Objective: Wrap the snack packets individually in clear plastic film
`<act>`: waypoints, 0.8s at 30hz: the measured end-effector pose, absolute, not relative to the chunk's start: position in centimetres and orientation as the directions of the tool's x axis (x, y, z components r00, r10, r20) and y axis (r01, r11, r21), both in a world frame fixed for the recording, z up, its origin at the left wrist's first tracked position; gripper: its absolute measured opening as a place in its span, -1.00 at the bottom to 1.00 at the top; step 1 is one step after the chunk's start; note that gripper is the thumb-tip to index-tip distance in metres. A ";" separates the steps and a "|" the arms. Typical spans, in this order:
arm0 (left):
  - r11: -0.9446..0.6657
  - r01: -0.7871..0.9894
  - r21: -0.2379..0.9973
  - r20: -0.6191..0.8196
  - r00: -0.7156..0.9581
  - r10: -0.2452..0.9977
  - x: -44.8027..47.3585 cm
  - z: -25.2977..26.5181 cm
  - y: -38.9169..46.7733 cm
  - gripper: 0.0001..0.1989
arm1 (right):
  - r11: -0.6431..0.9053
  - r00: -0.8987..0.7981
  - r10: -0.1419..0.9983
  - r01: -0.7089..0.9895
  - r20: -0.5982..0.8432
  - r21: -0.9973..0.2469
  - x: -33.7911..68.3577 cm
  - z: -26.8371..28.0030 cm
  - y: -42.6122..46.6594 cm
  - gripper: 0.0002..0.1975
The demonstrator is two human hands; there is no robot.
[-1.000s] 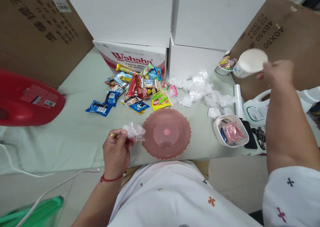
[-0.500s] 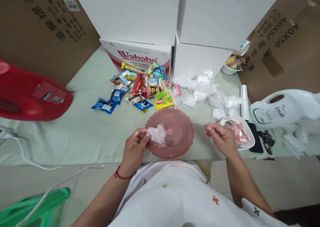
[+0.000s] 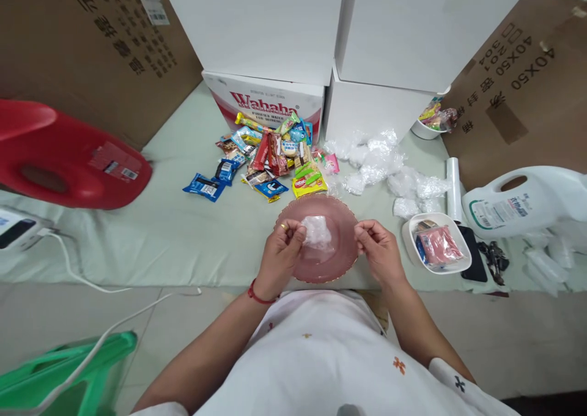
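Observation:
My left hand (image 3: 283, 249) pinches a crumpled piece of clear plastic wrap (image 3: 316, 232) by its left edge. The wrap hangs above a round pink plate (image 3: 342, 266) with a wavy gold rim. At the plate's right rim, my right hand (image 3: 378, 248) is closed in a pinch; whatever is between those fingertips, if anything, is too small to make out. A pile of wrapped snacks (image 3: 277, 153) lies beyond the plate, with a yellow and green packet (image 3: 309, 182) closest to it. To the right of the pile lie several crumpled clear plastic pieces (image 3: 378, 159).
A white bowl with packets (image 3: 413, 254) stands right of my right hand, beside a black phone (image 3: 472, 260), keys (image 3: 494, 257), a white roll (image 3: 453, 186) and a white jug (image 3: 527, 199). A red jug (image 3: 73, 159) lies left. White boxes (image 3: 257, 24) line the back.
My right hand has moved left from beside the white bowl to the plate's right rim. My left hand, holding the plastic wrap, has shifted right over the plate. The camera view has turned slightly.

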State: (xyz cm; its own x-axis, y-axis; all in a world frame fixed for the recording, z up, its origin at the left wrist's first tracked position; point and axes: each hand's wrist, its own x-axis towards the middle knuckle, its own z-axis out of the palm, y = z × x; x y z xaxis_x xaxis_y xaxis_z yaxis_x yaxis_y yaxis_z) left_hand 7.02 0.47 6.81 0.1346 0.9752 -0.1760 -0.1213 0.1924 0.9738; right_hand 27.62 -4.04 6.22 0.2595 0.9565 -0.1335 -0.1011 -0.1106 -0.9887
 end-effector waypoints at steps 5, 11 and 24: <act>0.334 -0.240 0.911 -0.262 0.288 0.921 7.0 6.2 0.6 -0.48 | -0.260 0.125 0.951 -0.169 -0.282 -0.951 26.9 6.7 -3.5 -0.54; 0.291 -0.141 0.946 -0.236 0.312 0.920 7.0 6.1 0.8 -0.51 | -0.256 0.119 0.954 -0.145 -0.274 -0.956 26.9 7.1 -2.6 -0.62; -0.036 0.703 0.710 0.181 -0.133 0.974 2.1 4.4 2.7 -0.62 | -0.020 0.559 0.789 -0.395 -0.257 -0.919 32.1 7.8 -2.9 -0.60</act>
State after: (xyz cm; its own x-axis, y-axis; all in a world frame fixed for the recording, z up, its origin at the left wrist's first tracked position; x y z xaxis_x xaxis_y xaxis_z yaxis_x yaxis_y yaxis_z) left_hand 2.14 2.66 4.38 -0.1329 0.9745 0.1809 0.7032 -0.0359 0.7101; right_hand 32.07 -2.86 7.79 0.5586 0.7887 -0.2569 -0.3945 -0.0199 -0.9187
